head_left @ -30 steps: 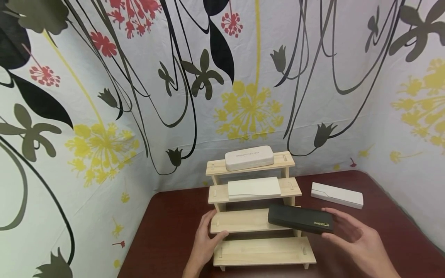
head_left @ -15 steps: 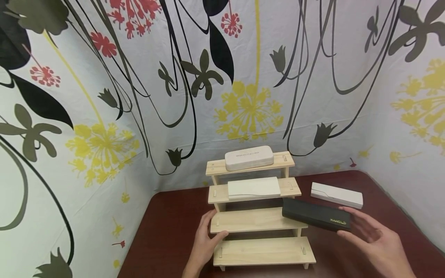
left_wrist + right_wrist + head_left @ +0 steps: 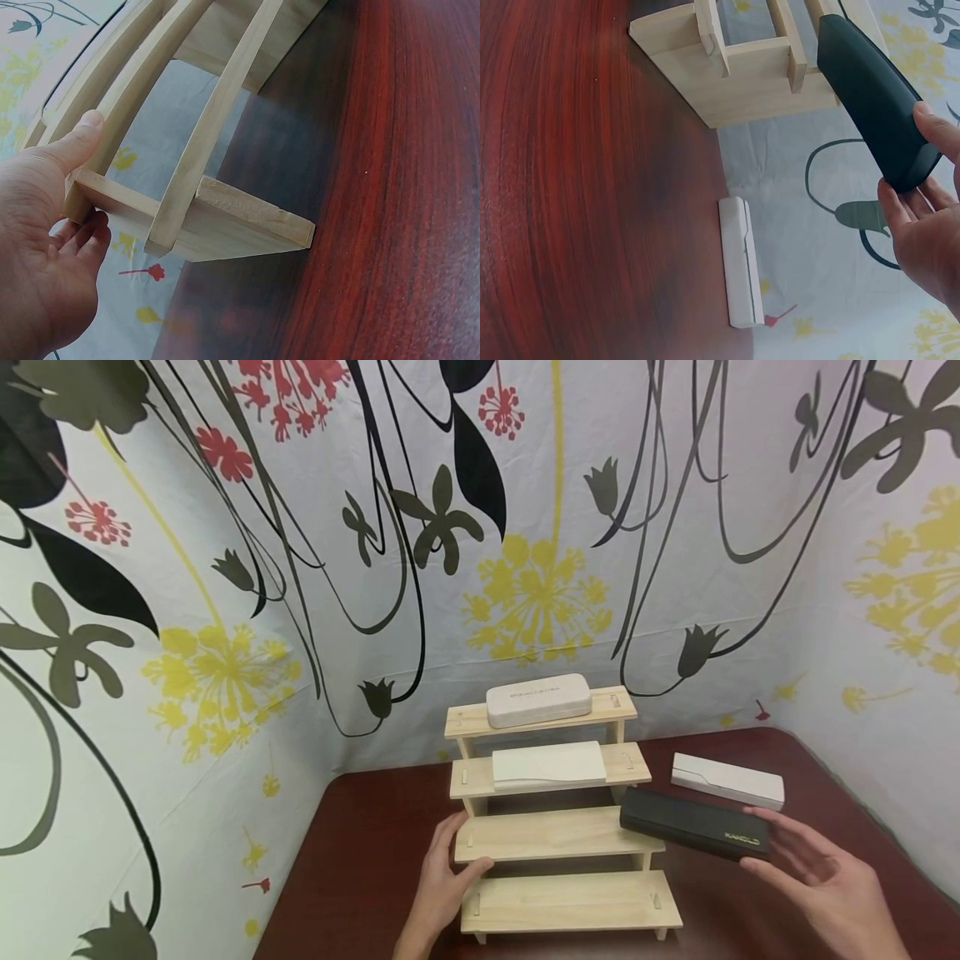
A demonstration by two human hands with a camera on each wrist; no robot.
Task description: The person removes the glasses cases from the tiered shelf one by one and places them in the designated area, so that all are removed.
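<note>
My right hand (image 3: 832, 877) pinches one end of a black glasses case (image 3: 693, 825) between thumb and fingers. The case is held tilted, its far end over the right end of the second step from the bottom; whether it touches the wood I cannot tell. At the left side, my left hand (image 3: 442, 877) grips the end of that same step of the wooden stepped rack (image 3: 536, 835). In the left wrist view its thumb lies over the step's edge, with the fingers (image 3: 86, 240) curled beneath.
A cream glasses case (image 3: 538, 700) sits on the top step, and a flat white case (image 3: 549, 765) on the step below. A slim white case (image 3: 727, 781) lies on the dark red table (image 3: 360, 852), right of the rack. Patterned cloth (image 3: 300, 568) hangs behind and at both sides.
The black glasses case has moved to the right with my right hand, from over the second step toward its right end. My left hand keeps its place on the rack.
</note>
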